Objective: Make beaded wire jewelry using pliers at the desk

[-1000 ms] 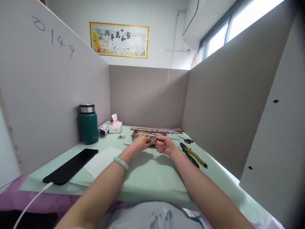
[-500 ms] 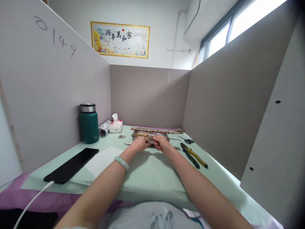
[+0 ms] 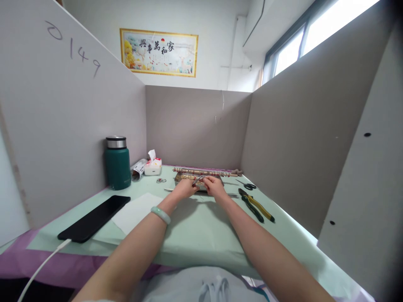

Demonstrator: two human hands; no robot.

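Note:
My left hand [image 3: 186,189] is closed, pinching a small thin silvery piece [image 3: 198,180] that looks like a wire loop; its exact kind is too small to tell. Close beside it, my right hand [image 3: 214,186] has its fingers pinched together near the same piece, and what they hold is too small to make out. Both hands are over the front of a shallow box [image 3: 179,179] with gold-coloured bits in it, which they partly hide. Behind the box lies a long stick [image 3: 204,172] strung with reddish beads. A thin metal rod [image 3: 169,190] passes below the hands.
On the right lie yellow-green pliers [image 3: 256,205] and black scissors [image 3: 248,186]. Leftward are a green bottle [image 3: 118,167], a tissue pack [image 3: 153,167], small rings [image 3: 161,180], white paper [image 3: 135,212] and a cabled phone [image 3: 94,219]. Grey partitions [image 3: 198,126] enclose the table.
My right hand has shifted slightly to the right, widening the gap to my left hand. More of the silvery piece shows between them. My left hand has barely moved.

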